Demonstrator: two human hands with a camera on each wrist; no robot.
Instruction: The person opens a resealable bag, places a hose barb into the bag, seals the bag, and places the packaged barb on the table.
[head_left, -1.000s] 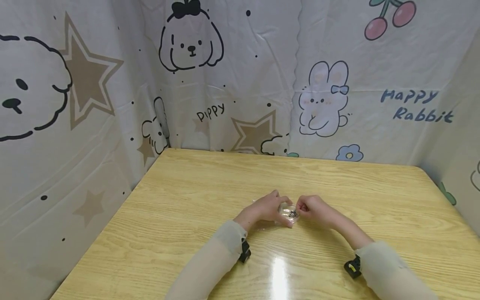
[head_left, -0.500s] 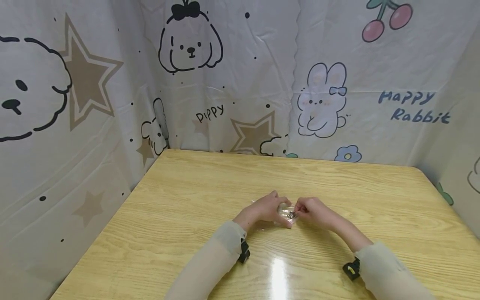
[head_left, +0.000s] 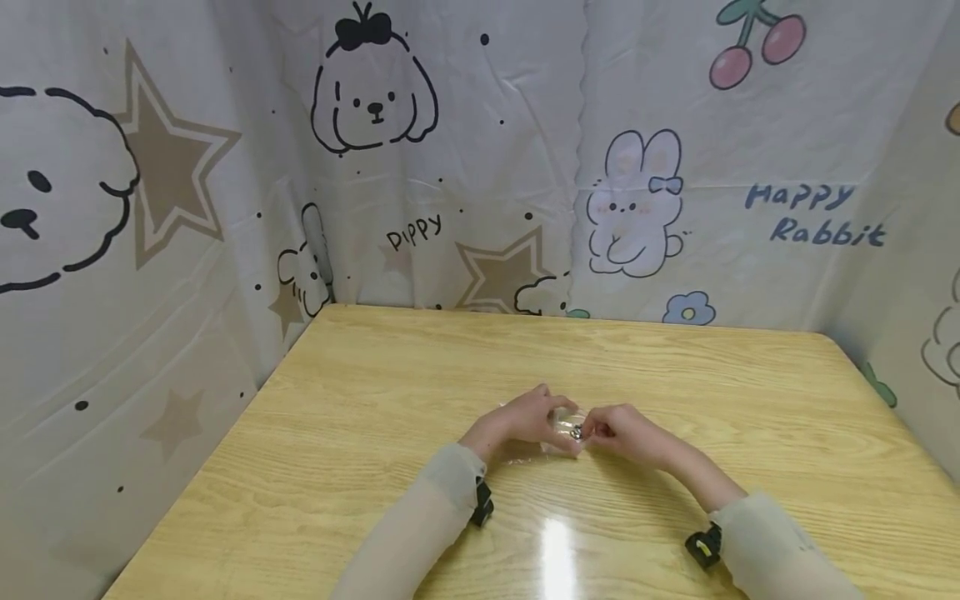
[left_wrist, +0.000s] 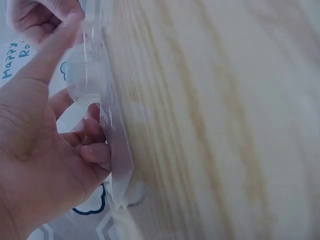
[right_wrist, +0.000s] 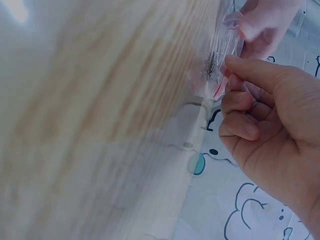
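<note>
A small clear plastic bag (head_left: 567, 422) lies on the table between the two hands, with small dark shiny bits (head_left: 576, 432) at its right end. My left hand (head_left: 525, 419) curves thumb and fingers around it; in the left wrist view a clear rounded plastic piece (left_wrist: 84, 80) sits within that grasp. My right hand (head_left: 628, 431) pinches at the bag's right edge with thumb and forefinger, its other fingers curled. Close up in the right wrist view, the dark bits (right_wrist: 211, 65) show through the clear film, near a red streak. What exactly the bits are cannot be made out.
A flat clear plastic sheet (left_wrist: 119, 155) lies under my left hand. The wooden table (head_left: 390, 392) reaches back to a patterned white curtain (head_left: 420, 200), which also hangs along the left and right sides. Black wrist cameras (head_left: 482, 502) sit at both sleeves.
My right hand has come slightly closer to my left, and the dark bits have shifted a little toward the left hand. The left hand keeps its hold. The head view has turned slightly.
</note>
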